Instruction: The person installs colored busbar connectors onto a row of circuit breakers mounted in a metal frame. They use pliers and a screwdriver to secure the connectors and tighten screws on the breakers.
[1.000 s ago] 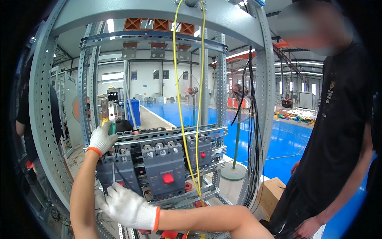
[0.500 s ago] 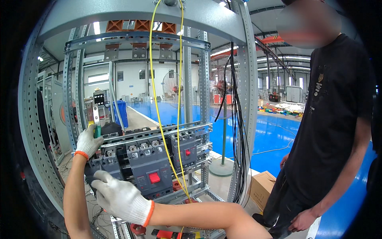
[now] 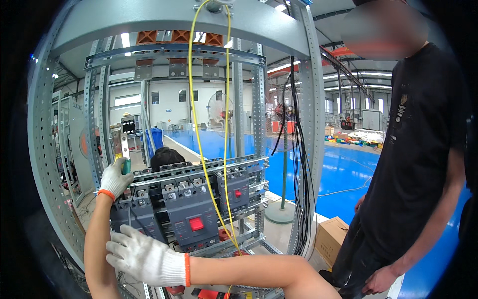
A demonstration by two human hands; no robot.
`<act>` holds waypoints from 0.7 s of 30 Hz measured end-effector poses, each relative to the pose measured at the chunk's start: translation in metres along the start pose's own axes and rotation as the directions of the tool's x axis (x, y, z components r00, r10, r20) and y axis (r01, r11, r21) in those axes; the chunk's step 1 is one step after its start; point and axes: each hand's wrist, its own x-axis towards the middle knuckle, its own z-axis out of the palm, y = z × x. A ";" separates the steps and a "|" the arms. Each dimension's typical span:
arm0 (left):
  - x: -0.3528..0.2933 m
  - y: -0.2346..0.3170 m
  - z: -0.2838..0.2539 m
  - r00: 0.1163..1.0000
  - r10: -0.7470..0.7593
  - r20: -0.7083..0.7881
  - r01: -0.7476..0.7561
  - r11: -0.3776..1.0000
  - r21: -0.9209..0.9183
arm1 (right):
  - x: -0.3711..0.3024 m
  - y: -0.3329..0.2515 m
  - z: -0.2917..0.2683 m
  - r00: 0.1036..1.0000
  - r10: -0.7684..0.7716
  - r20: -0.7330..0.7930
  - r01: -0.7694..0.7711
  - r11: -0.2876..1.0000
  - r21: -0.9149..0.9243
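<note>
Left hand: The person's left hand [image 3: 116, 179], in a white knit glove with an orange cuff, closes its thumb and fingers about the lower part of a green-sleeved bar [image 3: 127, 166].
Bars: A yellow-sleeved bar [image 3: 118, 156] stands just beside it; both rise as bare metal strips above the hand, at the left end of the row of breakers.
Right hand: The right hand [image 3: 147, 256], gloved alike, is below and nearer the viewer, back of the hand showing, fingers loosely spread toward the left; whether they pinch anything cannot be told.
Left breaker: A dark grey left breaker [image 3: 142, 214] sits below the left hand, partly hidden by the right.
Other breakers: Next comes a middle breaker [image 3: 181, 212] with a red handle [image 3: 196, 224], then a smaller right breaker [image 3: 233, 192], its switch also red.
Frame: Metal rails [image 3: 241, 164] run across behind the breakers, inside a tall grey perforated frame [image 3: 309, 124].
Cables: A looped yellow cable [image 3: 193, 99] hangs in front; black cables [image 3: 300, 209] hang at the right.
Bystander: A person in black [image 3: 418, 139] stands at the right, near a cardboard box [image 3: 329, 240].
Background: A glossy blue floor [image 3: 343, 174] stretches through the workshop.
</note>
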 end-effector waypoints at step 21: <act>0.002 -0.003 0.002 1.000 0.016 -0.017 -0.016 0.999 -0.033 | -0.055 0.007 0.022 0.994 -0.079 -0.081 0.086 0.993 0.079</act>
